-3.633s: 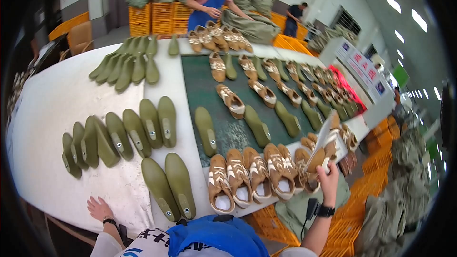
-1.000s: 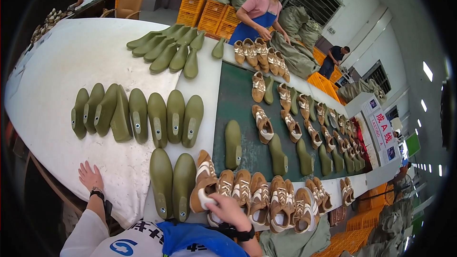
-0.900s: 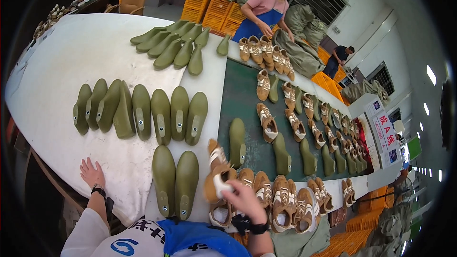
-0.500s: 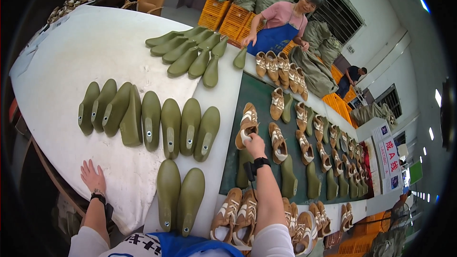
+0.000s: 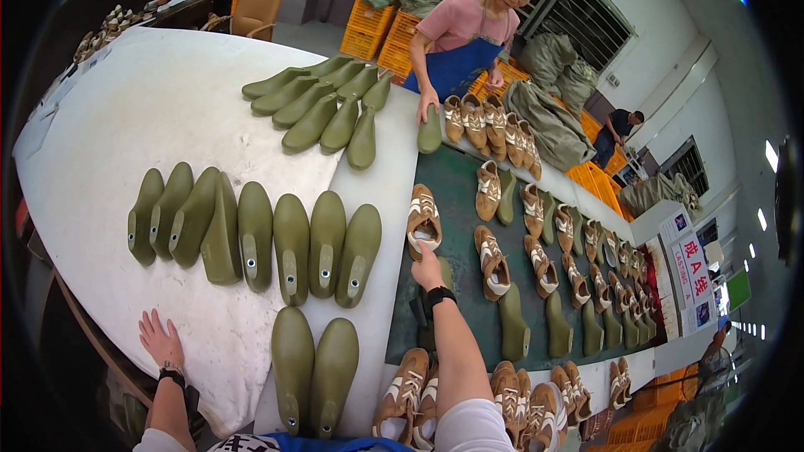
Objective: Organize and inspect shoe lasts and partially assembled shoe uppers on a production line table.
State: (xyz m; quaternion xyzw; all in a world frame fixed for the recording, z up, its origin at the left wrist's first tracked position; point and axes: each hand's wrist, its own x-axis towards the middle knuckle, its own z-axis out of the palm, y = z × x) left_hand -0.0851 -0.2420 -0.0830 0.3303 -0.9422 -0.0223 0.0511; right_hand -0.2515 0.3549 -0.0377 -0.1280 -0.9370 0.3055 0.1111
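My right hand (image 5: 429,266) grips the heel of a brown suede sneaker (image 5: 424,219) with white stripes, its toe pointing away from me, over the left part of the green belt (image 5: 456,326). Beneath my right wrist, a green shoe last is mostly hidden. My left hand (image 5: 161,341) lies flat with fingers spread on the white table cover (image 5: 201,351), holding nothing. Beyond it stands a row of green shoe lasts (image 5: 255,234). Two more lasts (image 5: 293,368) stand close in front of me.
Across the table, a co-worker (image 5: 469,42) in a blue apron has a hand on a green last (image 5: 430,132). Sneakers and lasts line the belt to the right. More lasts (image 5: 310,121) lie at the far side. Sneakers (image 5: 402,398) sit along the near edge.
My right hand has brought the sneaker slightly left, and its toe has turned to point more left. The co-worker has leaned in and taken hold of a last at the belt's far corner.
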